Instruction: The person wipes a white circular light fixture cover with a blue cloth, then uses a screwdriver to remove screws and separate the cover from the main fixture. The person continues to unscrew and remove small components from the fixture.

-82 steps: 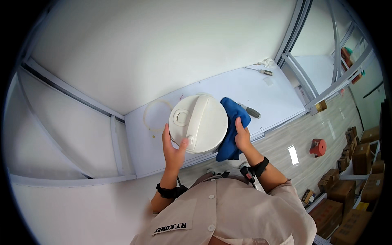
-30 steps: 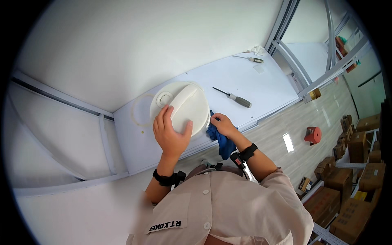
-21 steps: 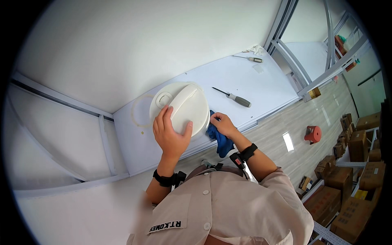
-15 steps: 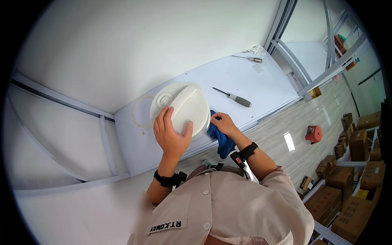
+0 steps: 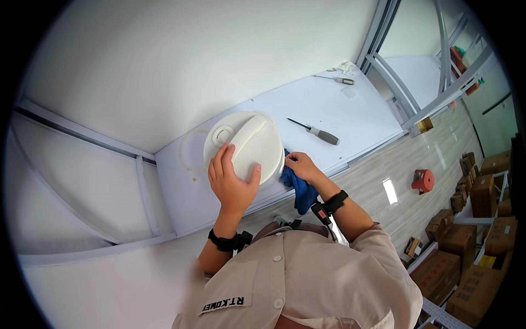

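Observation:
A white round appliance with a lid (image 5: 263, 153) stands on the worktop before me; a raised bar handle (image 5: 249, 132) crosses its top and a small oval cap (image 5: 222, 135) sits beside the handle. My left hand (image 5: 234, 183) lies on the lid's near left part, fingers stretched out and thumb spread apart. At the right rim, my right hand (image 5: 303, 168) pinches a blue cloth (image 5: 304, 196) against the appliance's side. Most of the cloth hangs down over the worktop's front edge. The appliance's lower body is largely hidden beneath the lid.
On the white worktop (image 5: 361, 123), a grey-handled screwdriver (image 5: 324, 135) lies to the right, with another screwdriver (image 5: 344, 81) farther back near crumpled white material (image 5: 346, 67). A thin pale ring (image 5: 182, 159) lies left of the appliance. Beyond are a red stool (image 5: 423, 181) and cardboard boxes (image 5: 457, 241).

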